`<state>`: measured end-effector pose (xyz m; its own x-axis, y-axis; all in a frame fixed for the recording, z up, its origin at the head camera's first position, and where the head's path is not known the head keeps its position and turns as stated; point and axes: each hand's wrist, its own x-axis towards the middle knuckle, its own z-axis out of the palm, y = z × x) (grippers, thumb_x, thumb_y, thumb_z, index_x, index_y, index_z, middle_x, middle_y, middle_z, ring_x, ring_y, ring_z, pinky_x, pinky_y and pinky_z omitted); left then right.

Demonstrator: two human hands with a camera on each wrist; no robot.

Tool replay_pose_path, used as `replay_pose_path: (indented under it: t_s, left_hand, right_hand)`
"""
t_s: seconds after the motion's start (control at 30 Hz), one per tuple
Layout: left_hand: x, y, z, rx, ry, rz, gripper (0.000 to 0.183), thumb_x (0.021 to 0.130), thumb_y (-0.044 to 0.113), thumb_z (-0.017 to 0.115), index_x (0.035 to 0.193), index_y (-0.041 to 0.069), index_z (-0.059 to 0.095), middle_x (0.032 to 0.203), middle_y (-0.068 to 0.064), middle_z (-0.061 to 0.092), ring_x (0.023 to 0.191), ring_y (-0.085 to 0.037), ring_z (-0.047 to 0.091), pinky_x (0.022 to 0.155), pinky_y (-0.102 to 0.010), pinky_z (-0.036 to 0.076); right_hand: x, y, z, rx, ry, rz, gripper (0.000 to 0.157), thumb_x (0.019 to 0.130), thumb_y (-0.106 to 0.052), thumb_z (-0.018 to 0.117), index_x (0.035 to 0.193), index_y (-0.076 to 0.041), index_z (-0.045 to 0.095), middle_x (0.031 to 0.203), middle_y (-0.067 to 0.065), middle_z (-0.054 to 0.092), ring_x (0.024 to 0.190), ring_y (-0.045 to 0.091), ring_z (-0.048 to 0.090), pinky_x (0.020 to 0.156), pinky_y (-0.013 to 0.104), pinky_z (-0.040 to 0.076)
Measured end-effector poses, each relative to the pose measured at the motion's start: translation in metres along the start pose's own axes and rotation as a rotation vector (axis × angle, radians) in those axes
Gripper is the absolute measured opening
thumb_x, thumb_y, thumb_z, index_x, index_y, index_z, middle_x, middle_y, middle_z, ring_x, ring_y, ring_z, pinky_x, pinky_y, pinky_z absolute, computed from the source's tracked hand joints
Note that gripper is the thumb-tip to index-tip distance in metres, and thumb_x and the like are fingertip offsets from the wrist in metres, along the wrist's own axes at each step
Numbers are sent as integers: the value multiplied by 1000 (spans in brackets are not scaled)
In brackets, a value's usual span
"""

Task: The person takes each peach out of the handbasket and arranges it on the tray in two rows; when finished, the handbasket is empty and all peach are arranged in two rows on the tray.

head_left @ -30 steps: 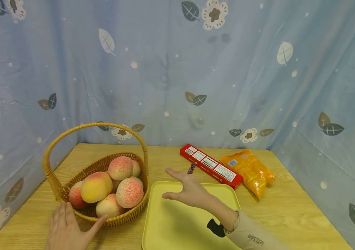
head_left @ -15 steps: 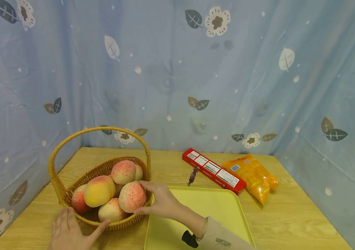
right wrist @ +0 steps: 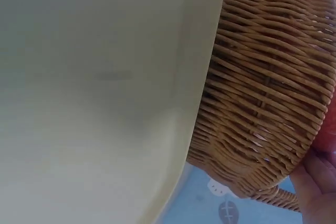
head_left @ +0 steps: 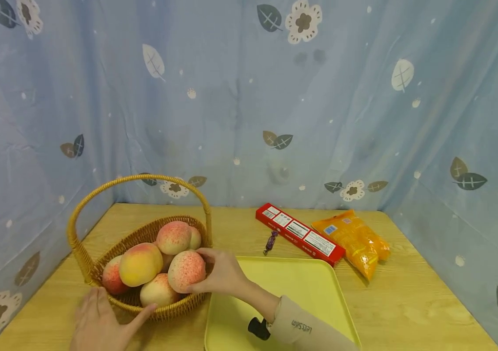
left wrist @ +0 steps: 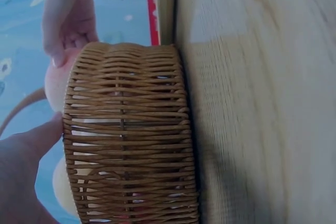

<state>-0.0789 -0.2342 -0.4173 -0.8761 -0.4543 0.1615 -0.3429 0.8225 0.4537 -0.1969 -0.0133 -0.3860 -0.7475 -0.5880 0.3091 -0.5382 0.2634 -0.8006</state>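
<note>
A wicker basket [head_left: 180,309] with a tall arched handle stands at the left of the table, holding several peaches. Its front-right peach [head_left: 183,273], pale with red speckles, is between the thumb and fingers of my right hand [head_left: 228,277]. That peach is still inside the basket, against its neighbours. My left hand [head_left: 106,322] rests at the near-left side of the basket, fingers extended and thumb touching the rim. The left wrist view shows this thumb by the woven wall [left wrist: 128,129]. In the right wrist view, most of my right hand [right wrist: 317,184] is cut off.
A yellow tray [head_left: 292,287] lies right of the basket, beneath my right forearm. Behind it are a purple wrapped candy [head_left: 270,241] and a long red box [head_left: 299,234]. An orange snack bag [head_left: 351,239] lies farther right. A blue patterned curtain [head_left: 231,122] surrounds the table.
My right hand has moved left from over the tray to the front-right peach and now grips it. My left hand has stayed at the basket's rim.
</note>
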Motion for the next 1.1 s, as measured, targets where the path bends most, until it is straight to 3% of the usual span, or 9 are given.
replay_pose_path:
  t_s: [0.07, 0.2, 0.43, 0.57, 0.8, 1.1]
  left_hand:
    - [0, -1, -2, 24, -56, -7, 129, 74, 76, 62, 135, -30, 22, 143, -48, 20, 136, -56, 17, 115, -60, 10]
    - [-2, 1, -4, 47, -84, 45, 127, 77, 75, 59, 132, -33, 22, 139, -51, 21, 133, -60, 18, 112, -63, 14]
    - [-1, 7, -8, -15, 11, 186, 120, 81, 69, 62, 129, -35, 25, 134, -54, 27, 126, -64, 25, 110, -66, 15]
    - [2, 9, -12, -35, 35, 226, 118, 82, 66, 63, 130, -35, 24, 134, -54, 26, 126, -65, 25, 110, -67, 13]
    - [1, 10, -16, -28, -20, 186, 121, 82, 68, 61, 133, -33, 18, 138, -53, 20, 131, -64, 19, 112, -65, 8]
    - [0, 10, -21, -1, -50, 158, 123, 82, 70, 59, 135, -32, 16, 140, -52, 18, 132, -63, 17, 113, -64, 5]
  right_hand:
    - [1, 0, -1, 75, 8, 49, 59, 65, -12, 89, 119, -4, 66, 105, 7, 71, 94, 8, 67, 77, 21, 55]
    - [2, -2, -11, 255, 33, 129, 52, 69, -3, 85, 117, 3, 66, 107, 12, 71, 95, 17, 69, 78, 24, 56]
    - [1, -7, -51, 419, 79, 225, 55, 80, -1, 75, 129, 13, 55, 124, 27, 61, 110, 35, 64, 87, 35, 56]
    - [-1, -5, -69, 421, 127, 288, 53, 81, -3, 74, 129, 11, 56, 124, 26, 61, 113, 35, 62, 90, 38, 54]
    - [-10, 9, -94, 354, 198, 388, 50, 82, -8, 72, 127, 10, 58, 122, 26, 63, 116, 36, 60, 94, 44, 51]
    - [-16, 33, -99, 210, 195, 496, 51, 79, -16, 78, 122, 6, 64, 120, 21, 64, 114, 34, 61, 90, 42, 53]
